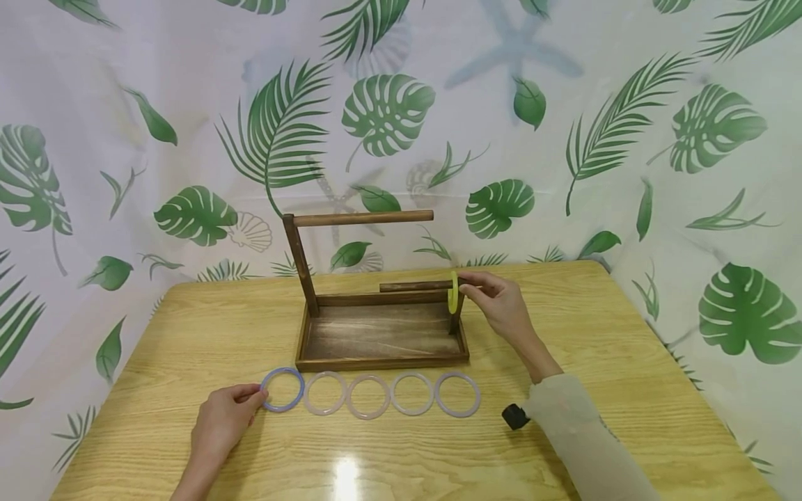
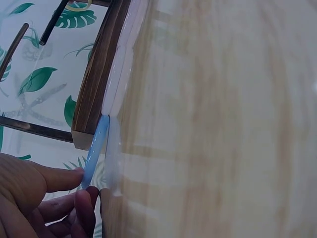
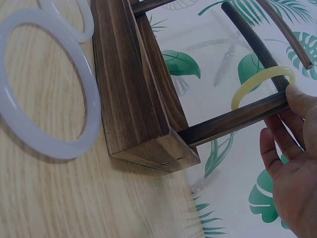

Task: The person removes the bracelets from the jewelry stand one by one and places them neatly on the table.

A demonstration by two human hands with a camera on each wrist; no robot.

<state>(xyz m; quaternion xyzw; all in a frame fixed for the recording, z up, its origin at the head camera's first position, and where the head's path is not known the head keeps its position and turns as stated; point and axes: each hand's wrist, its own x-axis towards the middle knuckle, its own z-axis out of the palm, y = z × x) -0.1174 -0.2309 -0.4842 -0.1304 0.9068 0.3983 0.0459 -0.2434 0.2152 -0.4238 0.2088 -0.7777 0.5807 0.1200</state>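
Note:
A wooden bangle stand [image 1: 382, 363] has a tall left post with a long upper bar and a short right post with a lower bar [image 1: 413, 286]. Around the lower bar, close to the short post, hangs a yellow bangle [image 1: 453, 296]. My right hand [image 1: 498, 303] has thumb and fingertips at its edge, by the post top; the thumb touches it in the right wrist view. My left hand [image 1: 222, 421] pinches the left edge of a blue bangle [image 1: 283, 408] on the table, thumb against it in the left wrist view.
Several pale bangles, among them a lavender one [image 1: 457, 415], continue the row right of the blue one, before the stand. A small black object [image 1: 515, 417] sits at the right sleeve. Behind the wooden table [image 1: 438, 459] hangs a leaf-patterned cloth [image 1: 388, 174].

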